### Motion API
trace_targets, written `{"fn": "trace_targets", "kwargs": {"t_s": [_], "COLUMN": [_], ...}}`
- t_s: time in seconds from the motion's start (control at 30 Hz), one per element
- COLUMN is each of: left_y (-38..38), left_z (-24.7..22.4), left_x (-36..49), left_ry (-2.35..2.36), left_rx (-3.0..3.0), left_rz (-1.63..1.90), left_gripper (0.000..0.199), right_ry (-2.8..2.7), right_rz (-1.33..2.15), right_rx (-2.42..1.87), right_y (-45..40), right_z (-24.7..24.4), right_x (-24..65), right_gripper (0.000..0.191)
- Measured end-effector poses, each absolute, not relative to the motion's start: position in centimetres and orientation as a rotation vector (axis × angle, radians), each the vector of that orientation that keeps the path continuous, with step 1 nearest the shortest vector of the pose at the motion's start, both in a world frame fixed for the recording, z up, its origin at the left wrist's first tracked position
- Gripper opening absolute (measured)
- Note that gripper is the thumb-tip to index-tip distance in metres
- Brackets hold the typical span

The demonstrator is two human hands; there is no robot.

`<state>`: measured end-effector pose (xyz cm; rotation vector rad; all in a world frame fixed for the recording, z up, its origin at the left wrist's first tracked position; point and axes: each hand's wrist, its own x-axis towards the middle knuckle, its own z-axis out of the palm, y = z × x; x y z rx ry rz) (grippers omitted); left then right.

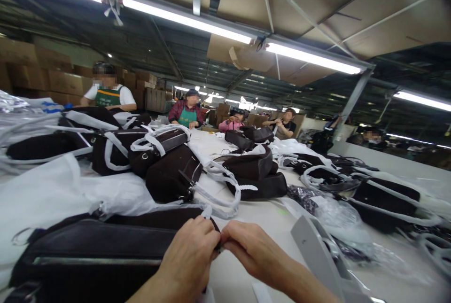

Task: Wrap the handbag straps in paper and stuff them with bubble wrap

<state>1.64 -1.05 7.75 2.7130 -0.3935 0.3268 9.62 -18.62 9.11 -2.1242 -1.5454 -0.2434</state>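
Observation:
A black handbag [105,242] with a silver zipper lies across the near left of the table. At its right end my left hand [193,246] is closed on the bag's upper corner, with a bit of white wrapping sticking up behind the knuckles. My right hand [250,249] meets it there, thumb and fingers pinched together at the bag's edge. What sits between the right fingertips is too small and covered to make out. White wrapping sheet [116,190] lies behind the bag.
Several dark bags [172,171] with white-wrapped handles crowd the table [260,213]. A grey angled stand [317,256] and clear plastic bags [345,223] are at the right. Several people work along the far side, one in a green apron [108,97]. Cartons [66,80] stand behind.

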Motion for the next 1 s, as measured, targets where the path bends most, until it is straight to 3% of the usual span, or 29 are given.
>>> {"fn": "trace_targets", "kwargs": {"t_s": [0.17,0.27,0.37,0.5,0.67,1.0], "left_y": [-1.2,-1.1,-1.0,-1.0,-0.8,-1.3], "left_z": [7.9,8.3,8.3,7.3,6.5,7.5], "left_x": [2.2,2.4,2.4,2.3,2.2,2.3], "left_ry": [-0.327,-0.298,-0.289,-0.335,-0.606,-0.482], "left_rx": [2.715,2.689,2.660,2.640,2.729,2.848], "left_rz": [0.343,0.332,0.333,0.459,0.598,0.454], "left_gripper": [0.019,0.016,0.018,0.032,0.035,0.033], "right_ry": [-1.663,-1.602,-1.397,-1.083,-0.538,-0.444], "right_rz": [-0.781,-0.875,-0.649,-0.037,0.561,0.769], "right_rx": [-2.120,-2.142,-2.165,-2.062,-1.831,-1.833], "right_y": [-18.0,-17.7,-17.8,-17.7,-16.8,-16.5], "right_z": [8.8,7.8,7.3,8.5,10.0,10.2], "right_x": [9.6,9.5,9.7,10.0,10.9,12.0], "right_gripper": [0.036,0.035,0.019,0.011,0.023,0.025]}}
